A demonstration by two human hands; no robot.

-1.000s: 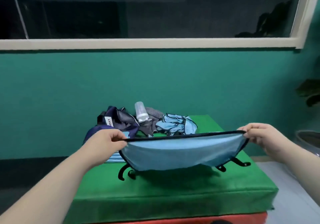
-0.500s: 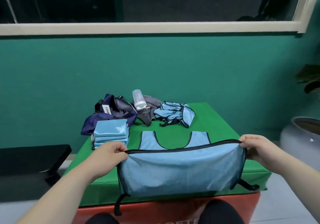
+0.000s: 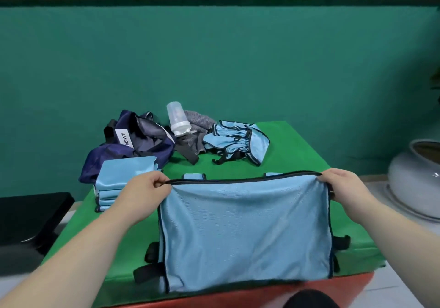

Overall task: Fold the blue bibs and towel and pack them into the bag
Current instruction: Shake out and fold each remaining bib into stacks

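1. Our left hand [image 3: 145, 188] pinches the top left corner of the blue bib [image 3: 245, 231] at its black hem, thumb and fingers curled tight on the cloth
2. Our right hand [image 3: 345, 186] grips the top right corner, fingers curled over the hem
3. The bib hangs stretched between both hands over the near part of the green mat [image 3: 297, 153], with black straps showing at both lower sides
4. A stack of folded bibs [image 3: 123, 176] sits on the mat's left side, just beside our left hand and against the navy bag [image 3: 133, 145] behind it
5. Further back a clear bottle [image 3: 177, 118] leans on a grey towel [image 3: 197, 129], with a heap of unfolded bibs [image 3: 235, 143] to its right
6. A pale pot [image 3: 414, 179] stands off the mat at the right
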